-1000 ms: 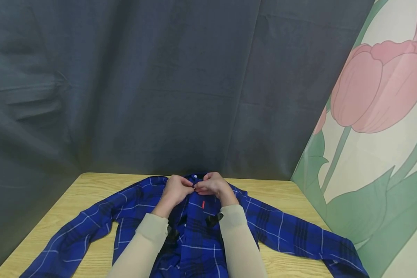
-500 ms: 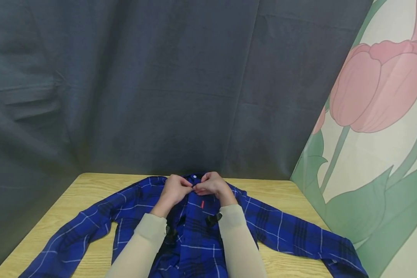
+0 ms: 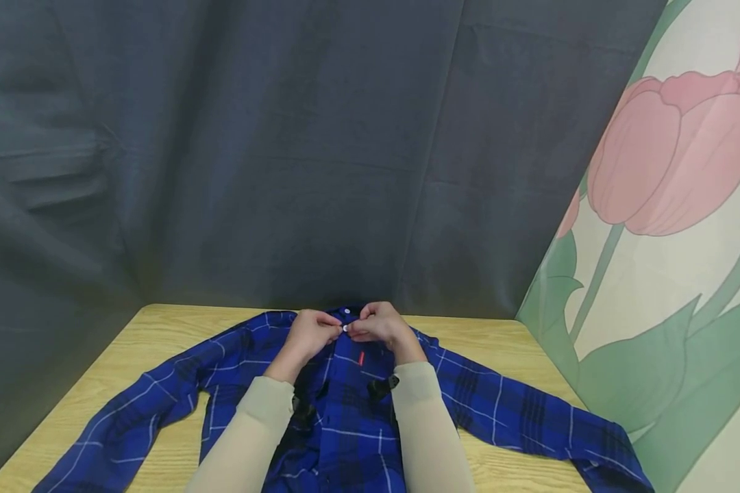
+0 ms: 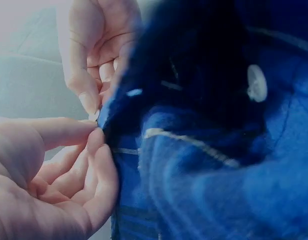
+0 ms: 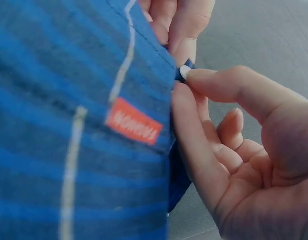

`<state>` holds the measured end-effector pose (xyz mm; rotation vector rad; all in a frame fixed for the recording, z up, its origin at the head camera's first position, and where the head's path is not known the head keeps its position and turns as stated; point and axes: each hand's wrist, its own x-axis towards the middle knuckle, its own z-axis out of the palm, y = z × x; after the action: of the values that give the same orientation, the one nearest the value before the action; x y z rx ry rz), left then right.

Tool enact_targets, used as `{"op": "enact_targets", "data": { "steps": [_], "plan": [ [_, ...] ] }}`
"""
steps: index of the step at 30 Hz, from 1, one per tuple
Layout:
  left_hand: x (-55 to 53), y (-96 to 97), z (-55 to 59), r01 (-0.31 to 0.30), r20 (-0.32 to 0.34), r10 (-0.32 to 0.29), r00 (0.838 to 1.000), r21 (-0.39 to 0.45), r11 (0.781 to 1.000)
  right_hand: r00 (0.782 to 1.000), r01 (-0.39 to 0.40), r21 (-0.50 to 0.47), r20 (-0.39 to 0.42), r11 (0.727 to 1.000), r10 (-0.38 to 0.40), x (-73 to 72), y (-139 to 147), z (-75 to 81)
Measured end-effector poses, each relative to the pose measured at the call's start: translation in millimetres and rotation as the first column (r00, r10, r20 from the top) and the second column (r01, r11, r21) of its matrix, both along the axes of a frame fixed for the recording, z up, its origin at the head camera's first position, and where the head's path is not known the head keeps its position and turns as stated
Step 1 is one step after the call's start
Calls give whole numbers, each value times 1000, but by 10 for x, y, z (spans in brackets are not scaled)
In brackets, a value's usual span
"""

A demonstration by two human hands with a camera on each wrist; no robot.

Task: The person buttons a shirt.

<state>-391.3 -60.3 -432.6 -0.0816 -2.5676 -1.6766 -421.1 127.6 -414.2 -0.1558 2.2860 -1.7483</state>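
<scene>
Shirt of blue plaid cloth [image 3: 345, 418] lies with sleeves spread on the pale wood-grain surface [image 3: 481, 329]. Upper front: your left hand [image 3: 310, 335] pinches its edge; your right hand [image 3: 385, 326], just beside, pinches a round white plastic-looking button [image 5: 185, 73]. Red rectangular label [image 5: 135, 122] nearby.

You are working in a curtained-off indoor corner: dark cloth [image 3: 296, 150] hangs behind your wood-grain table [image 3: 160, 335], and a wall with large tulips [image 3: 644, 164] rises at right. Home or studio: undetermined.
</scene>
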Motion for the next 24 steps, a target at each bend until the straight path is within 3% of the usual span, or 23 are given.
{"op": "enact_targets", "data": {
  "steps": [5,9,11,13,16,19,21,24],
  "plan": [
    [29,-55,50,87,102,-92,990,54,995,1000,23,-19,-2,1000,-23,-2,10,-5],
    [86,-124,99,230,236,-229,944,26,973,998,59,-32,-11,998,-59,-6,-4,-20],
    [111,-143,110,302,267,-291,919,2,953,997,71,-39,-19,997,-72,-7,-15,-30],
    [127,-144,105,346,269,-330,905,-12,938,997,77,-37,-26,996,-78,-3,-28,-38],
    [129,-125,81,357,250,-343,906,-14,934,997,71,-3,-41,997,-71,12,-50,-32],
    [126,-103,78,337,234,-327,916,-4,942,999,30,133,-44,991,-24,70,-47,37],
    [125,-92,89,331,229,-325,917,15,944,998,-50,257,-18,965,57,128,-30,114],
    [130,-84,108,341,233,-340,911,40,939,974,-224,425,58,877,221,219,7,237]
  ]
}}
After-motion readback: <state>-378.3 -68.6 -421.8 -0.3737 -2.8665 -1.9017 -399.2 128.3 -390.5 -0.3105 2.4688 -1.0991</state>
